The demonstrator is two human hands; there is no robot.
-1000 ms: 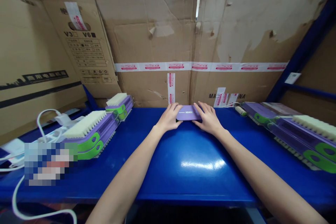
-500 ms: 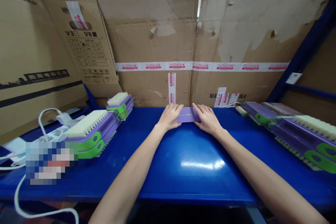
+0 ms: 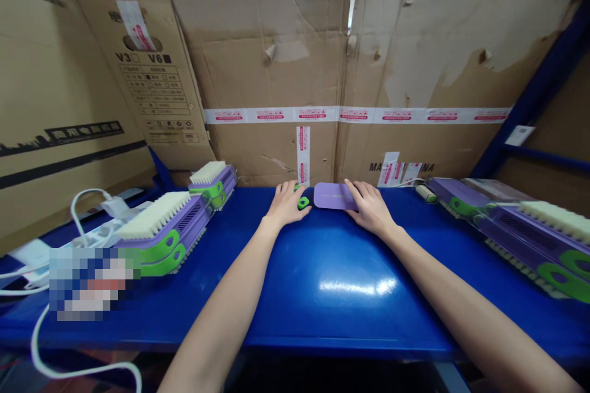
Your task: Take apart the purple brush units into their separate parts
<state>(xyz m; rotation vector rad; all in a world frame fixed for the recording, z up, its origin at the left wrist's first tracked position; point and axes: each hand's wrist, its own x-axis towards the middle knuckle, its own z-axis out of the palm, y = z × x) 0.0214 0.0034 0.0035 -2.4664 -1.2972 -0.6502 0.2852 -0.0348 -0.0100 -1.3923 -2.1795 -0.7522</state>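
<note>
Near the back of the blue tabletop, my right hand (image 3: 369,205) grips the right end of a flat purple panel (image 3: 332,196) with rounded corners and faint lettering. Its thumb and fingers wrap that end, hiding part of it. My left hand (image 3: 286,204) is closed around a small green piece (image 3: 303,202) with a hole in it, apart from the panel's left end. Most of the green piece is hidden under the left fingers. It resembles the green ends of the purple-and-green brushes nearby.
Stacked purple-and-green brushes (image 3: 159,221) with cream bristles stand at left, and more brushes (image 3: 530,227) at right. A white power strip with cables (image 3: 90,239) lies at far left beside a pixelated patch. Cardboard walls (image 3: 271,73) close off the back of the blue table (image 3: 313,301).
My left hand has moved left, off the purple panel, and a green piece now shows in it. The panel's left end has come into view, still held by my right hand.
</note>
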